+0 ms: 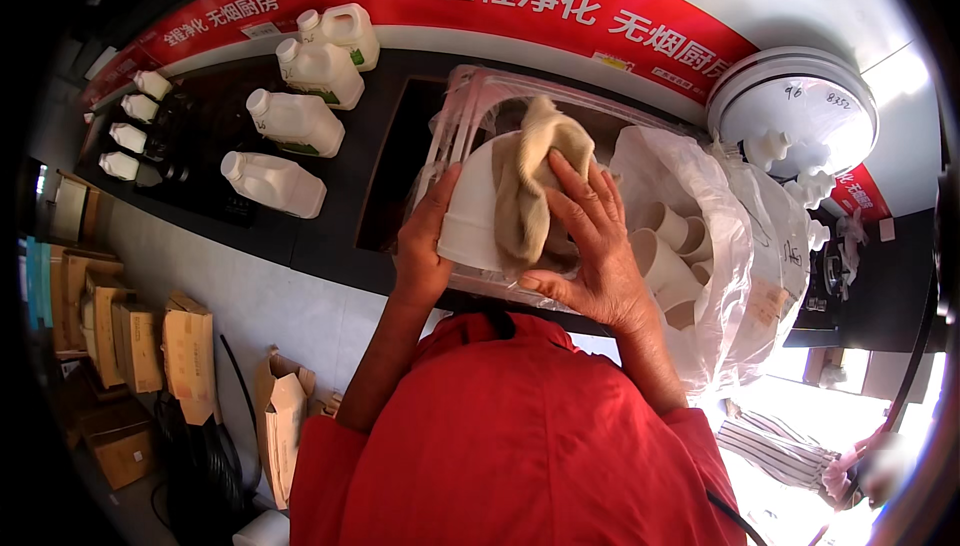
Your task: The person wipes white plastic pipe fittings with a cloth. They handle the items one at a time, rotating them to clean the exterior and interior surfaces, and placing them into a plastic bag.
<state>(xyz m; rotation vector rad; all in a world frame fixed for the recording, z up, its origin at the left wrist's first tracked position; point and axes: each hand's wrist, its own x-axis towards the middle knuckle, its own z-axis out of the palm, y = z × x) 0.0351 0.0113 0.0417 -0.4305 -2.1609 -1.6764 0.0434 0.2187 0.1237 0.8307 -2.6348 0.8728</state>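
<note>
A large rounded white plastic piece [470, 220], which looks like a pipe fitting or a bowl, is tilted in front of my chest. My left hand [424, 246] grips it by the left side, thumb along its edge. Against its right side my right hand [596, 253] holds a tan cloth [523, 201], fingers spread over the folds and thumb low. The cloth and right hand hide much of the piece. Behind and beneath it is an open container wrapped in clear plastic [469, 88], its contents mostly hidden.
On the dark countertop [330, 238] stand several white jugs [296, 122]. A clear plastic bag [724, 246] of white pipe fittings [667, 261] is at my right, near a round white cover [795, 111]. Cardboard boxes [187, 351] stand lower left. Another person's striped clothing [780, 448] shows lower right.
</note>
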